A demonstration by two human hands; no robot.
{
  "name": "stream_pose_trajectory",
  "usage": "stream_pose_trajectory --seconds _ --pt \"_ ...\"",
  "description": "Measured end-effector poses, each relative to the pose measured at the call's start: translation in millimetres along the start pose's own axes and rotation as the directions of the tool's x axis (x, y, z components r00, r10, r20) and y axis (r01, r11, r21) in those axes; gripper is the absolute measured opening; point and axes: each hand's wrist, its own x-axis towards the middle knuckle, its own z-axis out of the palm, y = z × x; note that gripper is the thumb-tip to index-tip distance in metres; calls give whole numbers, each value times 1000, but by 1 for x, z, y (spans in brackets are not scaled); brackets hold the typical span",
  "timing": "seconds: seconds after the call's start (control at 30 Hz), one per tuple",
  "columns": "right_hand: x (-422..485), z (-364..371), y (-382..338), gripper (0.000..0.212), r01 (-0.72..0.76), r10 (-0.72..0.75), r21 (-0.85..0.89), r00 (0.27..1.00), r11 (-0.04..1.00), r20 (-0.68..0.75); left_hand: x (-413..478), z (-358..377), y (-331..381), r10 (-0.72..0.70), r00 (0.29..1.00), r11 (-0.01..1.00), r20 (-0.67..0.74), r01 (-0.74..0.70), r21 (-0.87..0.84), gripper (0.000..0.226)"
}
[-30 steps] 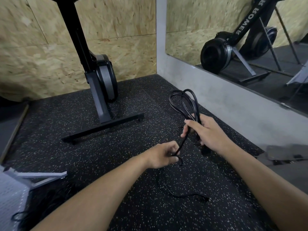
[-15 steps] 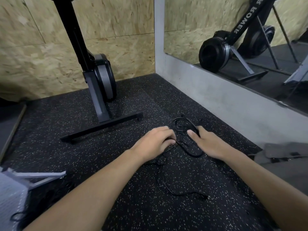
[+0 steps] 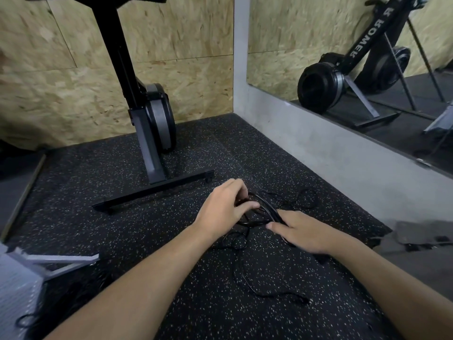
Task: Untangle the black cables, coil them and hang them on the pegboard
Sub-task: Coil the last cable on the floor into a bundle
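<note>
My left hand [image 3: 224, 208] curled round loops of black cable [image 3: 268, 208] on the speckled floor mat [image 3: 147, 229], my right hand [image 3: 305, 231] flat, fingers pressing the bundle down, loose end trailing towards me

At about 1 o'clock, in the mirror [image 3: 282, 33], the slanted black beam [image 3: 361, 46] of the rowing machine [image 3: 321, 88] carries white capital letters. They read "ROWER", with a single "R" standing before the word, nearer the top edge. The letters run along the beam, from its upper end downwards to 7 o'clock. What stands before this single "R" cannot be read.
</note>
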Motion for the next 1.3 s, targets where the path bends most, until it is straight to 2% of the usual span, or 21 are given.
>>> stream_pose_trajectory --seconds 0.07,0.13,0.2,0.3,0.33,0.4,0.53,0.63,0.7,0.77,0.9,1.03,1.1,1.23,1.3 --pt "-2 -6 4 22 8 -3 128 999 992 -34 1 -2 -8 -141 989 978 50 147 -151 16" --pt "-8 -13 6 25 15 1 233 998 972 -65 1 1 -20 -274 937 894 216 331 -304 27" --pt "-14 -20 5 27 36 -12 258 996 965 -94 -1 6 -32 -309 888 848 340 419 -324 40" --pt "-21 -30 -5 28 97 -70 233 990 968 -118 -2 11 -31 -266 896 802 355 410 -435 55" --pt "-23 -33 -8 27 129 -103 228 987 965 -120 -1 12 -26 -247 902 764 353 406 -502 58" --pt "-26 -35 -15 23 186 -161 241 980 953 -120 3 13 -18 -212 906 762 365 387 -518 57" --pt "-27 -37 -16 25 218 -190 273 974 937 -125 4 16 -14 -201 921 811 334 347 -470 31" --pt "-23 -33 -7 27 225 -172 279 964 933 -204 0 14 -15 -266 898 817 349 402 -412 10" --pt "-18 -26 0 26 196 -129 249 956 948 -264 -1 13 -12 -294 878 747 378 458 -482 11" --pt "-13 -16 6 26 153 -73 233 945 960 -319 -1 12 -3 -335 860 633 385 508 -584 10" --pt "-4 -2 0 22 118 -11 248 919 962 -395 5 12 16 -398 843 432 362 520 -737 5" --pt "-1 0 -6 20 143 -7 346 931 927 -366 10 15 21 -445 831 335 333 499 -799 4" --pt "0 1 -7 19 114 9 375 950 920 -311 10 16 19 -465 836 353 291 476 -805 5" --pt "-1 -3 -10 19 53 50 350 959 935 -279 8 17 14 -442 882 585 163 422 -692 10" --pt "-1 -6 -9 25 46 53 317 954 947 -295 8 17 12 -446 885 638 133 419 -646 11"
